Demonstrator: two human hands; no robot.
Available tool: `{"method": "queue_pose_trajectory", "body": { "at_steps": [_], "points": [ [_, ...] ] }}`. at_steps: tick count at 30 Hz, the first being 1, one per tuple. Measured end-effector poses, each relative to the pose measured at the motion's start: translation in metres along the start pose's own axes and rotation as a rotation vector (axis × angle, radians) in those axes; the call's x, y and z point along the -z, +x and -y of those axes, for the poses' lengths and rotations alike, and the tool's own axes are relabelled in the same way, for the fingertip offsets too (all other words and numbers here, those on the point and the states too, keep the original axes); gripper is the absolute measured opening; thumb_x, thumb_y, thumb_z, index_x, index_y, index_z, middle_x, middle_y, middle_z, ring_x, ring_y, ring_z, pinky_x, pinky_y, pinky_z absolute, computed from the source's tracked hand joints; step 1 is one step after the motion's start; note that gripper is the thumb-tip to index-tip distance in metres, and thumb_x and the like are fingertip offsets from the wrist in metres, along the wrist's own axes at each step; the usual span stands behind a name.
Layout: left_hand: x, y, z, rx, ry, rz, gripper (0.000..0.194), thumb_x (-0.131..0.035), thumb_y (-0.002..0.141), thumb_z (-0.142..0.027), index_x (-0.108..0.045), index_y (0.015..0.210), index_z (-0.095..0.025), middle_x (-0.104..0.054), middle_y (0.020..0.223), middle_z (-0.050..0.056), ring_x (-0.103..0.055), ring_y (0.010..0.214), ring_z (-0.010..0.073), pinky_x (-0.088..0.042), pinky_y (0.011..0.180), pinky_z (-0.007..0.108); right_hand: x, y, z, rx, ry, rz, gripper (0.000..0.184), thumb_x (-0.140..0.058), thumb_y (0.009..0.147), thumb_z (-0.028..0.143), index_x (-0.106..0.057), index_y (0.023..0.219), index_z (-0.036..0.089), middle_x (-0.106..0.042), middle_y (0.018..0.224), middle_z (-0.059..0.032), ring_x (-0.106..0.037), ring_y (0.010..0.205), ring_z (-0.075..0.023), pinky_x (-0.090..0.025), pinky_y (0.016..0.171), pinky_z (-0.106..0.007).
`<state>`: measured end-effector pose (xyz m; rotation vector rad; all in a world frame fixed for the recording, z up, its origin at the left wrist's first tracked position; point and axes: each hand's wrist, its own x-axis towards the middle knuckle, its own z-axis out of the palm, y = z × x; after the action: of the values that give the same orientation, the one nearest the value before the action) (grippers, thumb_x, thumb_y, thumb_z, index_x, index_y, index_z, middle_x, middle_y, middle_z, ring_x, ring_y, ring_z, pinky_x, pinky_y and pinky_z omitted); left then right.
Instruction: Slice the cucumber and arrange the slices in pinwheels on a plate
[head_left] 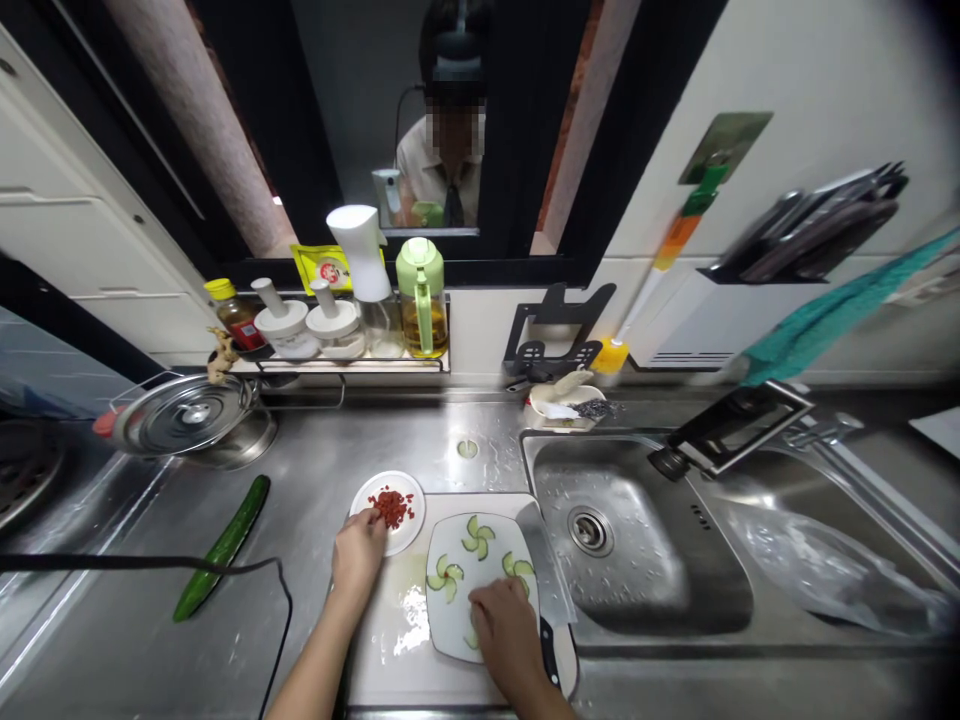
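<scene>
My left hand [360,550] reaches over the near-left rim of a small white dish [414,492]. Its fingertips are drawn together at the edge of a heap of small red pieces, which look like goji berries [391,508]. Over the right part of a squarish white plate [469,560] is my right hand [508,625], fingers curled and pressed together; what they hold, if anything, is hidden. Thin cucumber slices [478,537] lie on that plate in pinwheel shapes, one with a red dot at its middle. My right hand partly covers the slices beneath it.
Both dishes rest on a white cutting board [382,650]. A broad-bladed knife [550,655] lies right of the plate, beside the sink [637,610]. A whole cucumber [225,548], a dark cable [279,572] and a lidded pot [195,415] are left. Seasoning jars [334,330] line the back shelf.
</scene>
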<state>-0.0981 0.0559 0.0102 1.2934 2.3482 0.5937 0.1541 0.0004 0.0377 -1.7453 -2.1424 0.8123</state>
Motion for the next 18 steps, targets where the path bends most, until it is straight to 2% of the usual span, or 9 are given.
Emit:
{"method": "queue_pose_trajectory", "body": {
  "at_steps": [11,18],
  "points": [
    [0.0013,0.0036,-0.0041,0.011,0.003,0.055,0.025,-0.046,0.08,-0.031,-0.069,0.083,-0.022,-0.069,0.09,0.006,-0.063,0.081,0.0168,-0.042,0.076,0.024,0.002,-0.0001,-0.0006,-0.017,0.002,0.003,0.019,-0.048,0.084,0.013,-0.064,0.082,0.023,-0.063,0.084,-0.0025,-0.048,0.093,-0.0221,-0.034,0.078,-0.031],
    [0.0067,-0.0009,-0.0018,0.005,-0.041,-0.016,0.024,-0.048,0.079,-0.032,-0.07,0.08,-0.024,-0.071,0.086,0.004,-0.064,0.08,0.0168,-0.043,0.077,0.025,0.0017,-0.0004,-0.003,-0.006,-0.013,0.003,0.019,-0.047,0.084,0.014,-0.063,0.08,0.023,-0.062,0.083,-0.0023,-0.048,0.09,-0.0212,-0.034,0.075,-0.03]
  ]
}}
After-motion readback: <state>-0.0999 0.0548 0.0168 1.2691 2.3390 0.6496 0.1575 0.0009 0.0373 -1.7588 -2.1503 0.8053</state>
